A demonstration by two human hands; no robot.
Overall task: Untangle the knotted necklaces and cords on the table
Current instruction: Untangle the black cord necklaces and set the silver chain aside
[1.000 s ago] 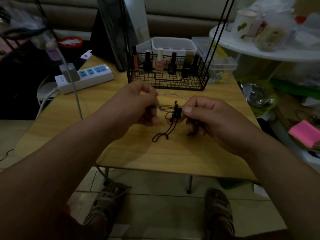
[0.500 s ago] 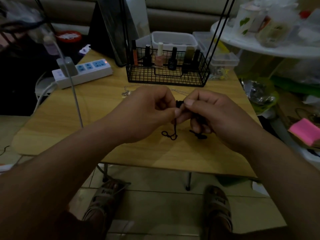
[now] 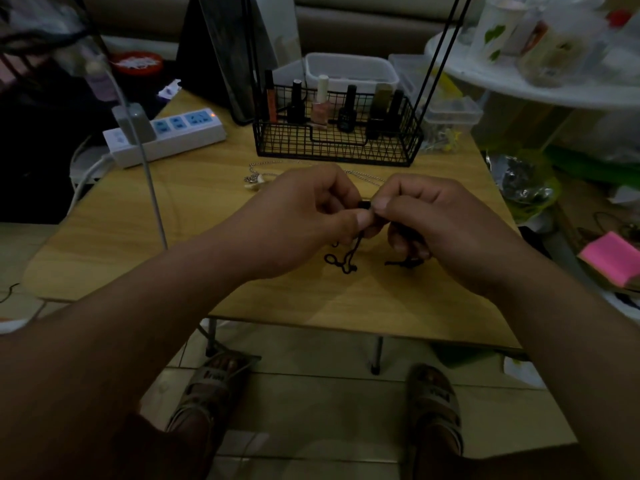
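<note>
Low wooden table (image 3: 138,216) on tiled floor (image 3: 311,403); room dim. Far edge: black wire basket (image 3: 294,147) holding polish bottles. Power strip (image 3: 166,136) at far left. Silver chain necklace (image 3: 256,178) lies flat just behind hands.

Black cord (image 3: 349,258) at table centre: knotted part raised between hands, strands hang downward, looped ends rest on tabletop.

Left hand (image 3: 298,216), right hand (image 3: 440,220): fingers curled, thumb and forefinger of each pinching cord knot, thumb tips nearly touching.
</note>
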